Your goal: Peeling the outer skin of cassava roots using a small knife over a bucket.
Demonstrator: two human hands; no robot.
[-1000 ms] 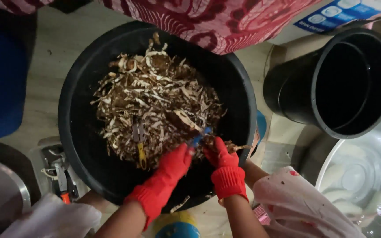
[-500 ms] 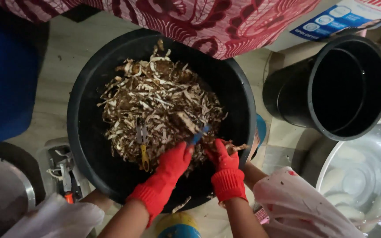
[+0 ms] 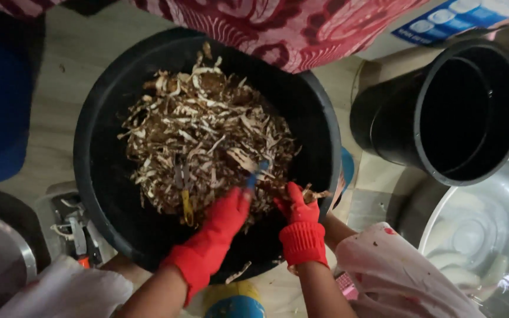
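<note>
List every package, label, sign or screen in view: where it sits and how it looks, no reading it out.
Printed package or sheet: top right corner, behind the empty black bucket, partly cut off by the frame; flat, white with a blue panel of pale rounded boxes.
No other packages, signs or screens show.

Big black tub [image 3: 98, 194] mid-frame looks like matt plastic, smooth walls. Stuff inside, the dried peelings [image 3: 207, 141], is rough, papery, dull tan/brown. Both hands, left hand [image 3: 222, 221] & right hand [image 3: 296, 215], are in red knit-look gloves w/ ribbed cuffs, cloth-ish, no shine. Black bucket [image 3: 384, 129] upper right is plastic too, w/ a bit of gloss inside. Steel bowl [image 3: 478, 235] lower right is shiny metal, reflective. Red patterned fabric [image 3: 278, 29] up top is soft cloth. Floor [image 3: 72, 82] looks like pale wood-grain, matt.
</note>
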